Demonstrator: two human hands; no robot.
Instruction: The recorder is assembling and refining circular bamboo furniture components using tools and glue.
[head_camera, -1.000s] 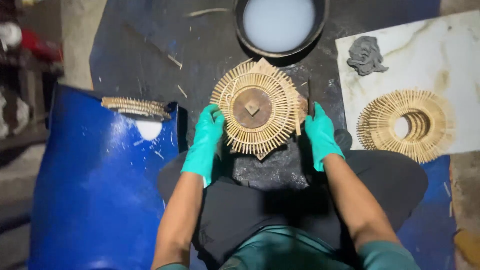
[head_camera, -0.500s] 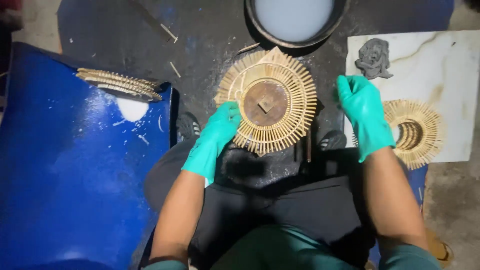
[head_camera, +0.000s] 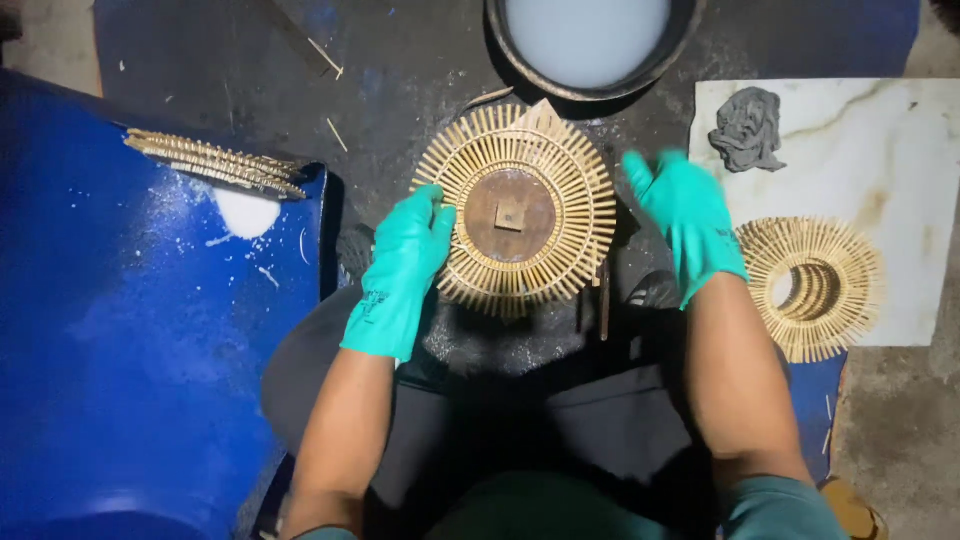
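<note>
Bamboo-stick wheel (head_camera: 520, 215), rusty hub; left hand (head_camera: 402, 270) touching its rim; right hand (head_camera: 690, 225) spread wide

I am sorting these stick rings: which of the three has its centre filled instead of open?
The ring of sticks touched by the left hand: a brown disc fills its centre. The one on the white slab is hollow.

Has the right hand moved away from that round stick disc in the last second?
Yes. The right hand let go of the disc and moved right, toward the marble slab.
</note>
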